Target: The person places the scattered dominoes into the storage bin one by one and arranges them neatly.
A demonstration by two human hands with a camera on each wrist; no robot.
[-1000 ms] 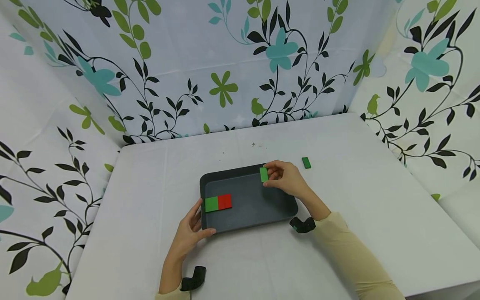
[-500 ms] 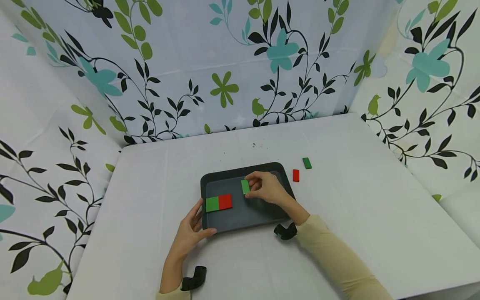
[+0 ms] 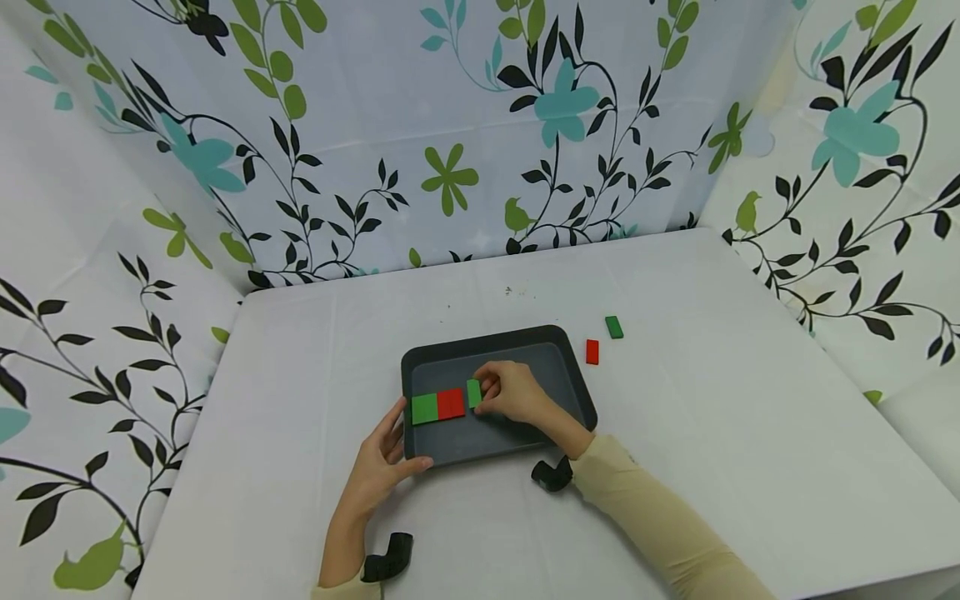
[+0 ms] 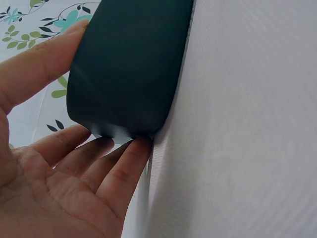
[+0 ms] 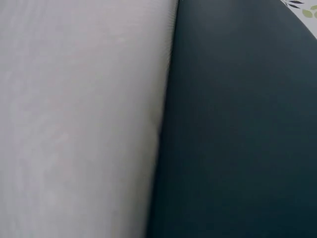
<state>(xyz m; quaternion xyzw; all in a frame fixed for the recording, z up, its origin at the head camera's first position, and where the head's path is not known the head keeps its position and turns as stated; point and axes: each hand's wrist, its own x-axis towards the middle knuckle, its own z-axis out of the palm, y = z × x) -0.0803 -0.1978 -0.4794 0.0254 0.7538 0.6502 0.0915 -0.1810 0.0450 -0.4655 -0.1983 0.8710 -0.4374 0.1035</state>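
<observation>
Green tile (image 3: 474, 394) in R hand (image 3: 513, 392), at fingertips, above tray (image 3: 510, 429)

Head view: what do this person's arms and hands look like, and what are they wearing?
The left hand and right hand are bare, without gloves. The right sleeve is plain beige; only the edge of a matching left sleeve shows. Each wrist bears a black, angular device.

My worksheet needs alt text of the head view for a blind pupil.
A right hand pinches a green tile over a dark tray, right of a green square and a red square. The left hand grips the tray's left end; a red tile and another green tile lie on the table at right.
</observation>
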